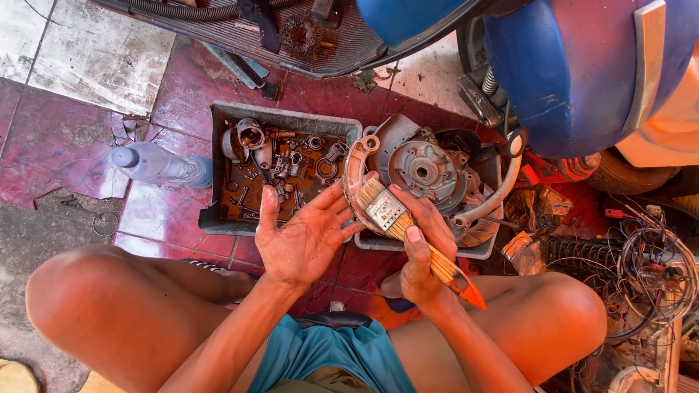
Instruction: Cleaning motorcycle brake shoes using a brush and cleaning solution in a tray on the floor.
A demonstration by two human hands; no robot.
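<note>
My right hand [422, 247] grips a flat paintbrush [397, 222] with pale bristles, a metal ferrule and a wooden handle tipped orange. The bristles press against a curved brake shoe [354, 169] held at the fingertips of my left hand [302, 236], whose palm faces up with fingers spread. Just beyond sits a round grey metal brake plate [422, 169] with a centre hole.
A grey tray [218, 175] holds several small rusty engine parts. A plastic bottle [156, 164] lies left of it on red tiles. A blue scooter body [582, 65] rises at the right, with a tangle of wires [652, 269] below. My bare knees frame the bottom.
</note>
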